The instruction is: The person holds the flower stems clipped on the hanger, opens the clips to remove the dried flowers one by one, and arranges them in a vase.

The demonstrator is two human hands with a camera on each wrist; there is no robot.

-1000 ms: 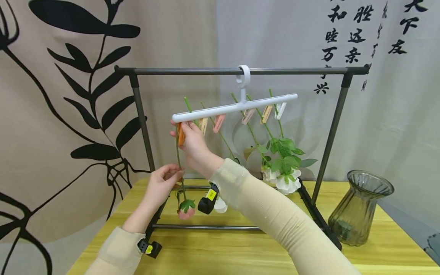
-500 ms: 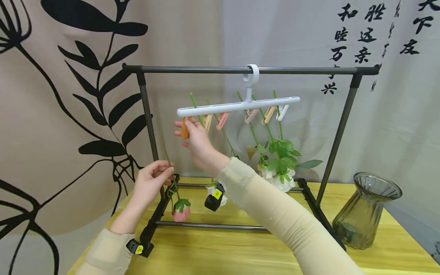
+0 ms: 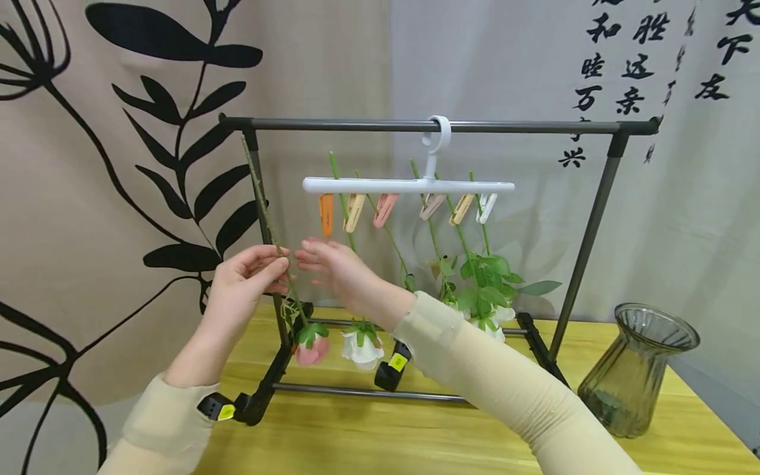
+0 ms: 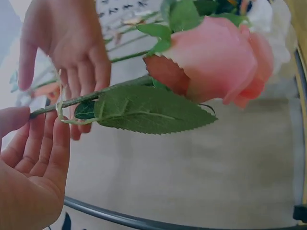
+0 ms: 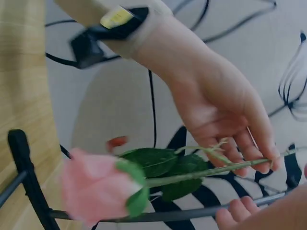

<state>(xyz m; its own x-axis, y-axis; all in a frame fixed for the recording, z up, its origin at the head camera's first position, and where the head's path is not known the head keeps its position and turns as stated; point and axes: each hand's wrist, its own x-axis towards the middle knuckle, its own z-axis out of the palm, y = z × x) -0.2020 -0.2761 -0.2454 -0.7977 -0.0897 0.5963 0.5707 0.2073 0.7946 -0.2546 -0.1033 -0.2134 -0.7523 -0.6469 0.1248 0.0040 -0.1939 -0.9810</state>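
pinching rose stem [image 5: 206,172], left fingers [image 4: 58,148]; right fingers [image 4: 99,67] seemingly straight, clearer from left wrist

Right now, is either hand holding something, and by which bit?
The left hand pinches the pink flower partway along its stem, above the hanging bloom. The right hand holds nothing.

Left hand [image 4: 36,175] pinches pink rose [image 4: 216,60] by stem [image 4: 79,100].
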